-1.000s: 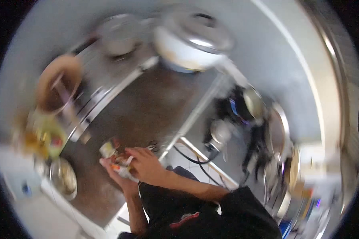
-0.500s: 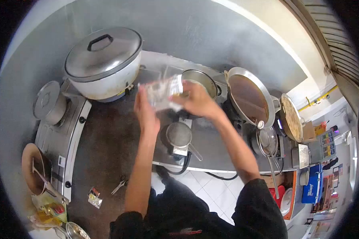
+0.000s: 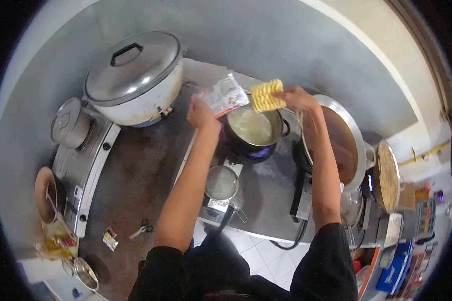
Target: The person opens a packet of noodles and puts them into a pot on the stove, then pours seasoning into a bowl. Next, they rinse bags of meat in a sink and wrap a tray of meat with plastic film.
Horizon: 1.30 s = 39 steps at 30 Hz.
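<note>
A yellow block of instant noodles [image 3: 267, 95] is gripped at its right edge by my right hand [image 3: 297, 99], out of its wrapper and above the far rim of a pot. My left hand [image 3: 202, 113] is closed on the near end of the noodle packet [image 3: 228, 95], a white plastic wrapper whose torn end points right. Below both hands, the dark pot [image 3: 251, 126] holds pale, cloudy liquid over a blue flame on a burner. A round mesh strainer [image 3: 222, 183] lies in front of the pot.
A large lidded rice cooker [image 3: 133, 80] stands at the back left. To the right are a wide pan of brown liquid [image 3: 339, 140] and a second pan [image 3: 388, 175]. Scissors [image 3: 141, 229] and small sachets [image 3: 110, 239] lie on the dark counter, lower left.
My hands have moved apart. The noodle block has come out of the packet in my right hand, which moved right. The view has shifted, and the pot shows more fully.
</note>
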Each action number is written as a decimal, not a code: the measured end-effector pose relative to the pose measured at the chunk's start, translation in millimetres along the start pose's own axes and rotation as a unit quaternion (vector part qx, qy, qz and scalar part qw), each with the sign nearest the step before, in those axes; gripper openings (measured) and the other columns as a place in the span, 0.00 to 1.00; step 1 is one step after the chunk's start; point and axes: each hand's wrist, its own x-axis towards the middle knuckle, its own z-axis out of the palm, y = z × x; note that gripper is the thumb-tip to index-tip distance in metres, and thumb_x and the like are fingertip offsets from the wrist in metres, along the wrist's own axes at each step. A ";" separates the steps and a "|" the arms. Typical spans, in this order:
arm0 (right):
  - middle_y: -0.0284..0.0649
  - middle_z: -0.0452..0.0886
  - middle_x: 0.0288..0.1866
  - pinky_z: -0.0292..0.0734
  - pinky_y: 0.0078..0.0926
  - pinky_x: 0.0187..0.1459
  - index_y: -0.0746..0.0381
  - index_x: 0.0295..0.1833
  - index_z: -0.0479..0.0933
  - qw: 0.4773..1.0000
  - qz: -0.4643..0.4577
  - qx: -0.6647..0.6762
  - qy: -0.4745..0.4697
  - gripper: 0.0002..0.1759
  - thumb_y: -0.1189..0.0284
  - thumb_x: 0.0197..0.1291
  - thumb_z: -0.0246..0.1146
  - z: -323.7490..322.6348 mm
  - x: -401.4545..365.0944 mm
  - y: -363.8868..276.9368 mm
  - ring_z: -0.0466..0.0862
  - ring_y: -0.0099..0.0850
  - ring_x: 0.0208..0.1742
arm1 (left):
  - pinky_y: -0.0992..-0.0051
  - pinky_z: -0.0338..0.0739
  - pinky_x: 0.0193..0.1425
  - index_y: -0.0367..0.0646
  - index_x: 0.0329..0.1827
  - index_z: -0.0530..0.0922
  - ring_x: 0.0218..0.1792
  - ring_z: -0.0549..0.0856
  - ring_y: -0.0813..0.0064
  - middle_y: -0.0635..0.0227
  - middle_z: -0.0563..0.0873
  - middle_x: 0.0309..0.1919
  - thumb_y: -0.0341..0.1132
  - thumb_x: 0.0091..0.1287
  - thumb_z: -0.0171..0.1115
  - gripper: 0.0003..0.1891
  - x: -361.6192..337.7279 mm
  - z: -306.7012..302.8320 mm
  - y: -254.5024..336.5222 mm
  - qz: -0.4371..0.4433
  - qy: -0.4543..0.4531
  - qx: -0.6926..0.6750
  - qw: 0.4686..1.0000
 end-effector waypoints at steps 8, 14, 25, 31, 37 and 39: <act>0.49 0.86 0.31 0.79 0.37 0.39 0.69 0.37 0.81 0.946 -0.154 -0.018 0.285 0.19 0.61 0.71 0.62 77.3 -136.0 10.8 0.88 0.41 0.36 | 0.55 0.77 0.68 0.48 0.69 0.73 0.65 0.79 0.62 0.62 0.80 0.64 0.47 0.80 0.48 0.21 -91.2 -175.2 89.2 -0.129 -0.160 -0.053 0.977; 0.28 0.83 0.33 0.72 0.20 0.32 0.59 0.46 0.83 0.879 0.154 0.344 -0.292 0.15 0.60 0.74 0.59 300.6 -310.4 67.2 0.80 0.18 0.33 | 0.64 0.85 0.62 0.39 0.69 0.73 0.60 0.85 0.62 0.58 0.83 0.61 0.39 0.74 0.48 0.24 -160.1 -475.3 169.4 0.016 0.190 -0.093 0.977; 0.42 0.80 0.35 0.78 0.34 0.41 0.66 0.45 0.72 0.702 0.215 0.645 0.215 0.36 0.42 0.78 0.37 569.9 -202.3 149.4 0.79 0.37 0.35 | 0.62 0.78 0.60 0.36 0.59 0.79 0.54 0.84 0.54 0.51 0.83 0.51 0.37 0.70 0.66 0.19 -153.7 -722.1 282.2 0.327 0.330 0.508 0.725; 0.44 0.81 0.34 0.76 0.29 0.32 0.69 0.43 0.73 0.774 0.163 0.538 0.291 0.39 0.42 0.78 0.33 573.0 -205.3 123.1 0.78 0.34 0.31 | 0.57 0.79 0.59 0.37 0.54 0.81 0.54 0.83 0.48 0.51 0.83 0.49 0.30 0.63 0.63 0.16 -72.6 -755.6 329.4 0.242 0.142 0.704 0.653; 0.42 0.81 0.35 0.76 0.24 0.31 0.62 0.50 0.72 0.667 0.219 0.675 0.226 0.33 0.41 0.75 0.43 564.0 -209.9 114.2 0.79 0.32 0.32 | 0.57 0.81 0.57 0.39 0.48 0.85 0.54 0.84 0.54 0.53 0.83 0.46 0.32 0.61 0.65 0.13 -51.9 -735.0 344.3 0.141 0.052 0.766 0.625; 0.38 0.79 0.36 0.76 0.23 0.37 0.61 0.49 0.73 0.742 0.154 0.645 0.095 0.29 0.43 0.73 0.49 577.1 -234.3 117.9 0.78 0.28 0.35 | 0.57 0.81 0.56 0.40 0.44 0.86 0.53 0.85 0.55 0.54 0.85 0.44 0.31 0.60 0.66 0.10 -47.5 -746.5 345.4 0.158 0.033 0.751 0.640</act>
